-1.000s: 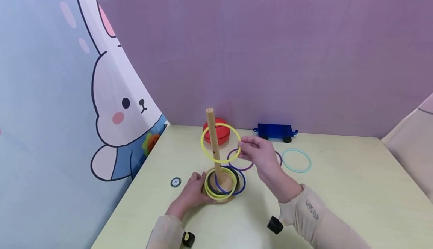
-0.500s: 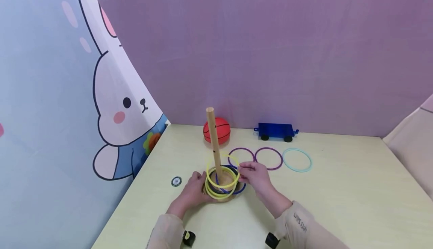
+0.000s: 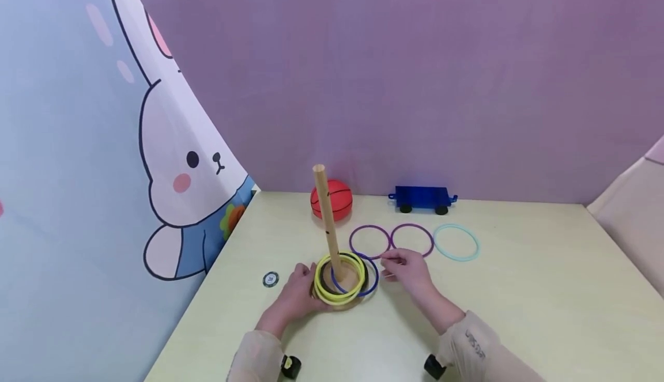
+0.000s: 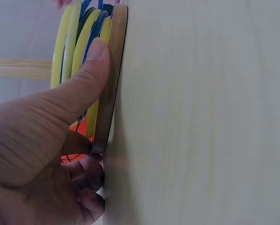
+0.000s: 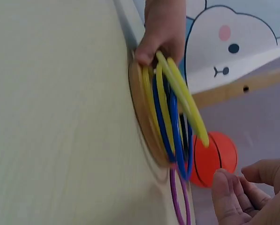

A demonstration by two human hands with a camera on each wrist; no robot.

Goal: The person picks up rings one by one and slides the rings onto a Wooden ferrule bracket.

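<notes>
A wooden ring-toss stand, with its round base (image 4: 114,75) flat on the table and its post (image 3: 327,215) upright, stands before me. My left hand (image 3: 295,297) grips the left side of the base, thumb on the near side. Yellow rings (image 5: 189,105), dark rings and blue rings (image 3: 377,275) lie stacked around the foot of the post; the topmost yellow one sits tilted in the right wrist view. Just right of the stack is my right hand (image 3: 410,271), its fingers loosely bent, holding nothing and apart from the rings.
Two purple rings (image 3: 412,224) and a light blue ring (image 3: 456,260) lie behind and to the right. At the back are a red toy basketball (image 3: 337,200) and a blue toy wagon (image 3: 422,197). A chip (image 3: 270,279) marked 20 lies on the left.
My right hand has lowered a yellow ring down over the post, let it go onto the stack, and drawn back to the right. My left hand has stayed on the base.
</notes>
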